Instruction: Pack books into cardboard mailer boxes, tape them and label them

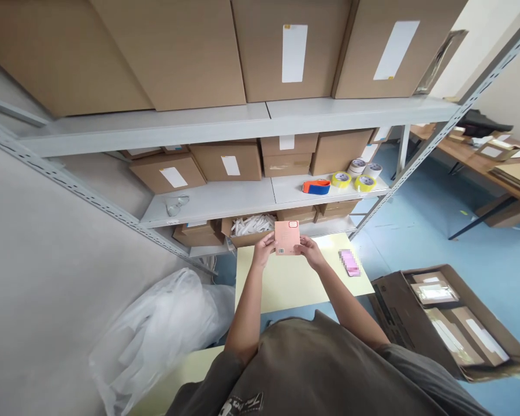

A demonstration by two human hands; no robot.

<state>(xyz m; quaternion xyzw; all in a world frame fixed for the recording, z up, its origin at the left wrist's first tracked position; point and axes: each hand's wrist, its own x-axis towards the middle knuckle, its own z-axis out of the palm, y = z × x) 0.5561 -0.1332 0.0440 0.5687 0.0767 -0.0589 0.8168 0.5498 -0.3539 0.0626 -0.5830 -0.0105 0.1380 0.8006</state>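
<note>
left fingers [268, 241] and right fingers [303, 247] hold a pink packet [287, 236] over the table [288, 286]; tape rolls [364, 188] rest on a shelf [238, 199]

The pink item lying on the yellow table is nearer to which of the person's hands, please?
Right: the right hand is to the left of the pink item; the left hand is farther left, across the held packet.

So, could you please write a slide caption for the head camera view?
Left hand and right hand hold a pink square packet over a pale yellow table, facing shelves of cardboard boxes.
</note>
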